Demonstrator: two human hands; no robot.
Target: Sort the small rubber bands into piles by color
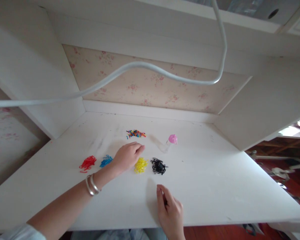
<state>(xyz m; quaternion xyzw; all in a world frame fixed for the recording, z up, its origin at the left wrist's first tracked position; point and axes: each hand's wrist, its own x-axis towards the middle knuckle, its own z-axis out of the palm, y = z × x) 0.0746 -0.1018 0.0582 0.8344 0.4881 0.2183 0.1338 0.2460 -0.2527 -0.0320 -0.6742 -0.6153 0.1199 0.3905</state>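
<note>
My left hand (129, 156) reaches over the white tabletop with its fingers curled in. It is between a pile of blue rubber bands (106, 161) and a pile of yellow rubber bands (140, 165); whatever the fingers hold is hidden. Closer to the front edge, my right hand (170, 209) is closed, thumb against the bent fingers, and I cannot make out what is inside. Small heaps of red rubber bands (88, 163) and black rubber bands (159, 166) lie at either end of the row. Behind my left hand is a heap of small mixed-colour bands (136, 133).
A clear container with a pink lid (173, 139) is at the back, right of the mixed heap. White side panels (260, 100) flank the tabletop (210, 190). A white cable (145, 66) crosses the upper view in front of the floral wall (132, 87).
</note>
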